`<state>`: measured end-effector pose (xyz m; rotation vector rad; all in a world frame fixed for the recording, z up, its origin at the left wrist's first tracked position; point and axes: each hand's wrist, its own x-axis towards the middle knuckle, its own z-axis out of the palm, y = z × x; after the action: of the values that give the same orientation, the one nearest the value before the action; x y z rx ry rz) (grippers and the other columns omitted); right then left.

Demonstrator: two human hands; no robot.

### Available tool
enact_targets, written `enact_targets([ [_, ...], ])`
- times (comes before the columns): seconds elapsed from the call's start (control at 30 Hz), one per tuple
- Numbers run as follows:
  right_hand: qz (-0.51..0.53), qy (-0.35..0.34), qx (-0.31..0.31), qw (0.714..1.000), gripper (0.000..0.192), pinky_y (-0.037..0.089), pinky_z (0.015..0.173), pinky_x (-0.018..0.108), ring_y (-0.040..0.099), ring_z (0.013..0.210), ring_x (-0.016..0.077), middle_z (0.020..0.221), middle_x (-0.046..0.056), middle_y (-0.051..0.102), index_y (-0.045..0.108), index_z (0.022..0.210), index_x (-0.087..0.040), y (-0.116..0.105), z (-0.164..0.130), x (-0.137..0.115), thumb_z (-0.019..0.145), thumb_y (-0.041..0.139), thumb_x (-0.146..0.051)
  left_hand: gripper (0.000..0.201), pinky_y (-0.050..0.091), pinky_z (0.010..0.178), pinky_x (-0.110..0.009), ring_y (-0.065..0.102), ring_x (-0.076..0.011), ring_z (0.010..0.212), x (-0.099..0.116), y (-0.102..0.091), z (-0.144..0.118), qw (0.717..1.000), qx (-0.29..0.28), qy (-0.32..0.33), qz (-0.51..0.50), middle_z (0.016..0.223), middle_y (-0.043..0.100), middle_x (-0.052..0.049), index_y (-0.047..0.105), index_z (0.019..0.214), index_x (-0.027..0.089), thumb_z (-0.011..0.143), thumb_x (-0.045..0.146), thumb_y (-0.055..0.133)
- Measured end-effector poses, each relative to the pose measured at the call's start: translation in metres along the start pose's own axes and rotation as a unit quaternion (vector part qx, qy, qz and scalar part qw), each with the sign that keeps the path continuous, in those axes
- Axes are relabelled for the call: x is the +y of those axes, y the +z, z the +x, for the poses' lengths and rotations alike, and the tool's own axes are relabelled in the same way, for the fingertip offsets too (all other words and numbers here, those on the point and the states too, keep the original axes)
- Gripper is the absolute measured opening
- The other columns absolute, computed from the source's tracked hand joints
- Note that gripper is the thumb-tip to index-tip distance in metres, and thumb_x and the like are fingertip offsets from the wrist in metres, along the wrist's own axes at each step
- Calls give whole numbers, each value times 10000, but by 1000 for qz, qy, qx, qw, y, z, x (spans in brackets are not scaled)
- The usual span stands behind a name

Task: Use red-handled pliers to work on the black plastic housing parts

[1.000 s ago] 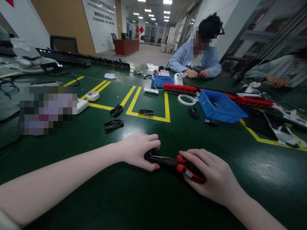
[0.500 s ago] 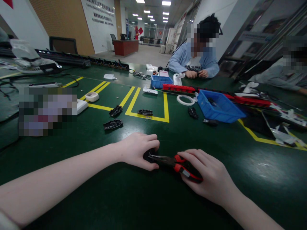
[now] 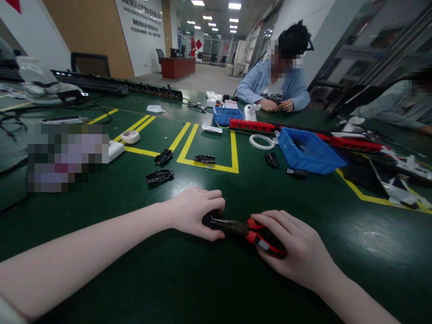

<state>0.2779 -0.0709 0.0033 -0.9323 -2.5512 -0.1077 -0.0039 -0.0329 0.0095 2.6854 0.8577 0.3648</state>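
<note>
My left hand is closed around a small black part, mostly hidden by the fingers and palm. In my right hand are long-nose pliers with red and black handles. Their tips meet the black part between my left thumb and fingers; a thin shiny bit shows there, too small to name. Beyond my left hand, black plastic pieces lie on the green table: one nearest, another behind it, and a third inside a yellow-taped outline.
A blue bin stands at right, with a black piece and a white tape roll beside it. Red strips run behind. Another tape roll lies at left. Across the table sits a person in a light blue top.
Both hands, the black part and the pliers keep almost the same position. The whole view has shifted very slightly.
</note>
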Motion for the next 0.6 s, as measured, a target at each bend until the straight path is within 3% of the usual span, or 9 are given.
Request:
enact_targets([
  [0.6, -22, -12, 8, 1000, 428, 546, 712, 359, 647, 881, 227, 1067, 121, 677, 566, 1235, -163, -5, 4, -1, 813, 581, -232, 434, 335, 506, -241, 525, -123, 641, -1, 1, 1, 1000, 1, 2, -1, 880, 561, 1, 556, 917, 190, 803, 605, 621],
])
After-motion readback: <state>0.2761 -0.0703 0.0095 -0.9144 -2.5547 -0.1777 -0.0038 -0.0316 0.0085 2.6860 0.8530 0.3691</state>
